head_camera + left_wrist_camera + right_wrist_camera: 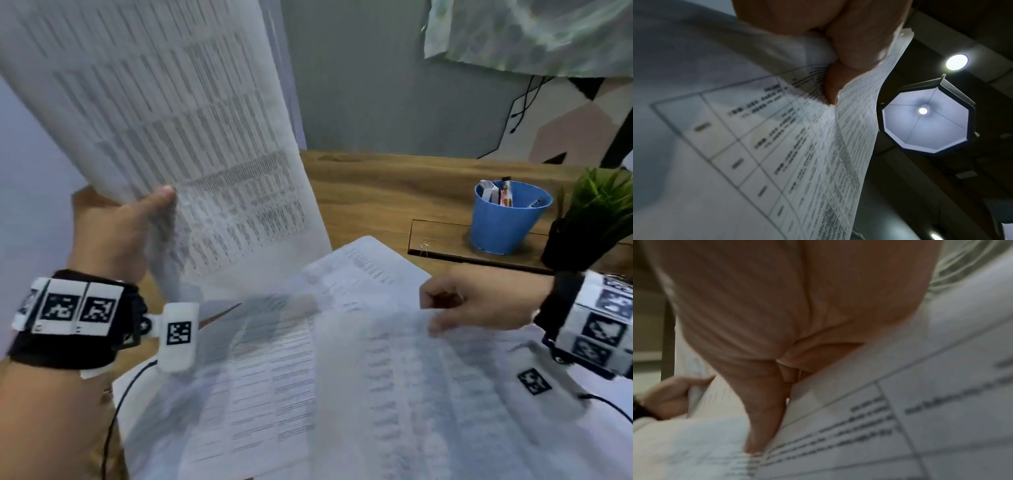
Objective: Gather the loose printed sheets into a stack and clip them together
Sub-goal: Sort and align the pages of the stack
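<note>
Wooden desk (394,185), left grip (116,236) pinching raised sheets (171,102), right grip (479,298) pinching blurred sheet (411,394) below

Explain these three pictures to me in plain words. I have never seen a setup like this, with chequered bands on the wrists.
No machine here: a person works with bare hands. Each wrist wears a black band with black-and-white square markers and a small camera. The head picture looks down from the person's head; the other two look along each hand. On the brown wooden desk lie loose white printed sheets, and further back a blue plastic bucket of small items and a green plant in a black pot. The left hand pinches a raised sheaf of printed sheets; its wrist picture shows this from below, against an octagonal ceiling lamp. The right hand pinches the edge of another sheet, blurred by motion.
</note>
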Demonstrator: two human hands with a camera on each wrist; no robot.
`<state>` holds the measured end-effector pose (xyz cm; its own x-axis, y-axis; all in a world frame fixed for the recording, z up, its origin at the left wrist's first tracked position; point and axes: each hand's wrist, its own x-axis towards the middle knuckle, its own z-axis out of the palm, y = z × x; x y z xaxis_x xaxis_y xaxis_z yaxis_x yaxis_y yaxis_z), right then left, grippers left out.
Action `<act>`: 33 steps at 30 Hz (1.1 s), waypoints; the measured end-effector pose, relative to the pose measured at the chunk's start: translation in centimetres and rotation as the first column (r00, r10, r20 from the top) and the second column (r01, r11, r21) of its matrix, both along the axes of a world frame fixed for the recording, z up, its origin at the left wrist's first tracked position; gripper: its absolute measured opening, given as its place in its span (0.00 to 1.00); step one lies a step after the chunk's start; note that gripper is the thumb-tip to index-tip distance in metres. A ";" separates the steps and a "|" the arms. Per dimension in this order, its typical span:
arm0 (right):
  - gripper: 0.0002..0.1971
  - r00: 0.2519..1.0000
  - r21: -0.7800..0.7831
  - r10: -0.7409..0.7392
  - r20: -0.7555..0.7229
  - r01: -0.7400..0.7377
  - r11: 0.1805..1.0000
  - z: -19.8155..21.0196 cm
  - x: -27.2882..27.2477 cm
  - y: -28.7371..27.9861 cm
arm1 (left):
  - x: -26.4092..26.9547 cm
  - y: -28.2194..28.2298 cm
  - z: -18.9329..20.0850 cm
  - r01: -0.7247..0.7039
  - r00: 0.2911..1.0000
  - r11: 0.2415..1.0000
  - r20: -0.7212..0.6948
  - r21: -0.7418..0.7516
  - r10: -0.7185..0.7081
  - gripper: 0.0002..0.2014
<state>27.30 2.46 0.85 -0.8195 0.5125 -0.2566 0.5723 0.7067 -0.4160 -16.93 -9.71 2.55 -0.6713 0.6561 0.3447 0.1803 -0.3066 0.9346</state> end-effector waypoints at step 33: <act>0.35 0.878 0.114 0.330 0.347 -0.389 0.914 -5.9 -30.0 -2.2 | -2.9 -10.8 -0.5 -0.263 0.964 0.962 -0.020 0.074 0.265 0.13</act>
